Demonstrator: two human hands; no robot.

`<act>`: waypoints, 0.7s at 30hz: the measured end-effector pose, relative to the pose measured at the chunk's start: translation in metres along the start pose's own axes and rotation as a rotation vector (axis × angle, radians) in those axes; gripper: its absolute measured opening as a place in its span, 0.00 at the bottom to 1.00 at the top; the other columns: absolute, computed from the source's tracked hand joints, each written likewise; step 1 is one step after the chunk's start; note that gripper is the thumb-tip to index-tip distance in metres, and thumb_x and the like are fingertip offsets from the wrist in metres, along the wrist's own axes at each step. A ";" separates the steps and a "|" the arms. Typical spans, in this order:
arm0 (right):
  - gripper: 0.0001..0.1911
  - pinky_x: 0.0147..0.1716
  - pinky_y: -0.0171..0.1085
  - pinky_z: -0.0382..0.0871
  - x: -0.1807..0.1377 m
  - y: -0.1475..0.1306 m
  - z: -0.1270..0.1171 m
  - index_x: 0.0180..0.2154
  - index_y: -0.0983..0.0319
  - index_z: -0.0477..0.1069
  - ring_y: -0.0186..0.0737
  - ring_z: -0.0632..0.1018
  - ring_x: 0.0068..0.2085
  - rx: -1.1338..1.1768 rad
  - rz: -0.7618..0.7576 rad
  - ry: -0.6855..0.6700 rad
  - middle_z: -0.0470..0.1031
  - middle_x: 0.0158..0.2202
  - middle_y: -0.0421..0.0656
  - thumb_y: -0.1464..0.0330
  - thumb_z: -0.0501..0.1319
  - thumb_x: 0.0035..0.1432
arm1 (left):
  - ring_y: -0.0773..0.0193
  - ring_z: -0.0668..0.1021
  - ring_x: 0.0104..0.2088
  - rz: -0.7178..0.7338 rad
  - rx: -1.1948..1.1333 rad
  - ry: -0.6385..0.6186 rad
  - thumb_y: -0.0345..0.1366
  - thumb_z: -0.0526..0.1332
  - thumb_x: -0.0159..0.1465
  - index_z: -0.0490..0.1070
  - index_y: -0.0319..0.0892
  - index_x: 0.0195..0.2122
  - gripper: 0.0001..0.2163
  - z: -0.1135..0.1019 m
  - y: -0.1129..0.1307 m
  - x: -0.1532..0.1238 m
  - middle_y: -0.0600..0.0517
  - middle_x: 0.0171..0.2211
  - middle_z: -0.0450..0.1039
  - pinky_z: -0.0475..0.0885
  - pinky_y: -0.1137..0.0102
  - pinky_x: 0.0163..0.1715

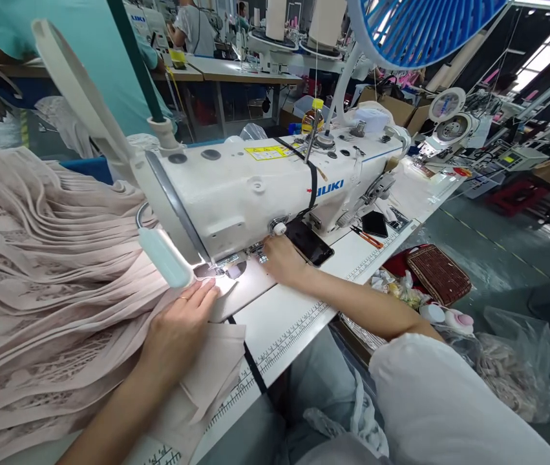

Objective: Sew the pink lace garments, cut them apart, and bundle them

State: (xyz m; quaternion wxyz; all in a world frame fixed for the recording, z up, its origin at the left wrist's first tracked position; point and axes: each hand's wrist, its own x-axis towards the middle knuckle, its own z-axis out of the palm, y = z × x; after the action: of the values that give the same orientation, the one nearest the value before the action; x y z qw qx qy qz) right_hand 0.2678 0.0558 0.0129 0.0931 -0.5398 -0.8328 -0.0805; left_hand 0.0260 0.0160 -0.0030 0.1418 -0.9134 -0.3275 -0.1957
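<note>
**Mid-piece, with plenty alongside**

From where I stand, the work looks to be partway through one piece. A pale pink strip of thin cloth lies on the bed of the white JUKI sewing machine, close beside the needle area. The left hand rests on it, fingers straight and close together, flat on the cloth. The right hand is up at the machine's front, just below a small white knob; its fingers are bent and partly hidden, so I cannot tell whether they grip anything.

No finished seam shows. A large pale pink heap of lace-trimmed fabric fills the left side, and flat pink fabric pieces lie on the white, ruler-marked worktop (which are sewn and which are left, I can't say).

As for containers, a clear yellow-capped bottle behind the machine seems to hold amber liquid. On the floor, a clear plastic bag holds crumpled beige material. The open brown cardboard box hides its contents from me.
</note>
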 end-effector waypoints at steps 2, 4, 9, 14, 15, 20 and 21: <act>0.16 0.47 0.44 0.67 -0.019 -0.015 -0.002 0.39 0.66 0.74 0.46 0.74 0.44 -0.050 -0.121 0.019 0.75 0.35 0.51 0.77 0.47 0.68 | 0.48 0.79 0.48 0.033 0.044 -0.037 0.18 0.46 0.66 0.72 0.33 0.53 0.21 -0.002 0.007 0.004 0.42 0.53 0.75 0.77 0.63 0.33; 0.18 0.45 0.42 0.66 -0.033 -0.025 -0.001 0.37 0.65 0.74 0.44 0.74 0.42 -0.077 -0.204 0.023 0.75 0.34 0.49 0.78 0.46 0.68 | 0.45 0.79 0.49 0.116 0.089 -0.075 0.16 0.46 0.64 0.73 0.31 0.53 0.23 -0.005 0.022 0.007 0.40 0.54 0.74 0.79 0.62 0.32; 0.13 0.45 0.39 0.66 -0.036 -0.024 0.002 0.41 0.62 0.76 0.44 0.71 0.46 0.019 -0.047 -0.022 0.75 0.39 0.46 0.75 0.52 0.68 | 0.43 0.79 0.49 0.325 0.187 -0.022 0.15 0.48 0.62 0.76 0.29 0.50 0.22 -0.010 0.058 0.011 0.38 0.53 0.74 0.81 0.62 0.35; 0.10 0.48 0.37 0.66 -0.027 -0.013 0.002 0.43 0.59 0.77 0.42 0.69 0.49 0.233 0.096 -0.026 0.73 0.46 0.46 0.70 0.57 0.67 | 0.45 0.80 0.47 0.178 0.227 -0.035 0.15 0.47 0.62 0.75 0.26 0.49 0.21 -0.012 0.047 0.014 0.35 0.51 0.75 0.81 0.62 0.34; 0.09 0.48 0.38 0.66 -0.026 -0.013 0.002 0.43 0.60 0.77 0.42 0.69 0.48 0.243 0.109 -0.020 0.73 0.45 0.47 0.70 0.58 0.67 | 0.44 0.80 0.47 0.146 0.233 -0.048 0.16 0.47 0.62 0.75 0.25 0.49 0.20 -0.013 0.043 0.015 0.34 0.50 0.75 0.81 0.61 0.36; 0.09 0.46 0.40 0.67 -0.029 -0.024 0.004 0.41 0.64 0.74 0.44 0.71 0.44 0.141 -0.042 -0.035 0.74 0.40 0.47 0.72 0.54 0.68 | 0.43 0.78 0.50 0.089 0.185 -0.076 0.16 0.45 0.62 0.75 0.24 0.48 0.21 -0.012 0.036 0.010 0.33 0.50 0.75 0.78 0.57 0.46; 0.11 0.45 0.40 0.67 -0.029 -0.028 0.002 0.41 0.65 0.73 0.44 0.72 0.42 0.106 -0.081 -0.060 0.74 0.39 0.47 0.74 0.52 0.68 | 0.44 0.78 0.51 0.076 0.162 -0.078 0.16 0.44 0.61 0.74 0.24 0.49 0.22 -0.011 0.036 0.009 0.33 0.51 0.74 0.78 0.58 0.46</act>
State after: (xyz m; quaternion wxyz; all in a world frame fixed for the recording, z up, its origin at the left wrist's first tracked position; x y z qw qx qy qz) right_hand 0.2537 0.0188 0.0029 0.0934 -0.5020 -0.8595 -0.0240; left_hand 0.0527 -0.0103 0.0064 0.2097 -0.9176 -0.3127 -0.1274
